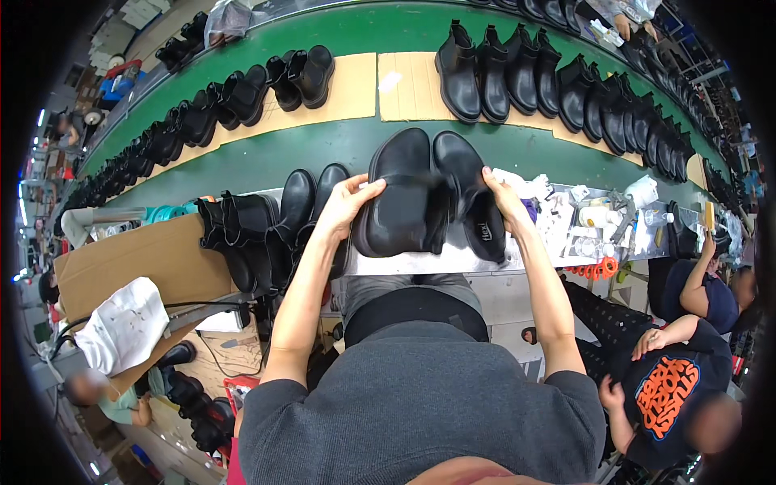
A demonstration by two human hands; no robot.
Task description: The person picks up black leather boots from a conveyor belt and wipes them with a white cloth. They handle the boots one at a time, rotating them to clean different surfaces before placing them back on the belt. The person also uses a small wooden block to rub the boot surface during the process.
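Note:
Two black leather ankle boots are in front of me, toes pointing away, above the edge of a metal work table (388, 265). My left hand (349, 206) grips the left ankle boot (398, 214) at its outer side, thumb on the upper. The shaft of that boot lies toward its partner. My right hand (504, 200) is closed on the outer side of the right ankle boot (459, 162), whose opening and printed insole face up. The fingertips beneath both boots are hidden. More black boots (297, 198) stand close by my left forearm.
Beyond the table runs a green conveyor (347, 141) with cardboard strips and rows of black boots (521, 73). White cloths and bottles (598, 217) lie to the right, near orange scissor handles (594, 269). A cardboard box (137, 263) stands left. Co-workers sit on both sides.

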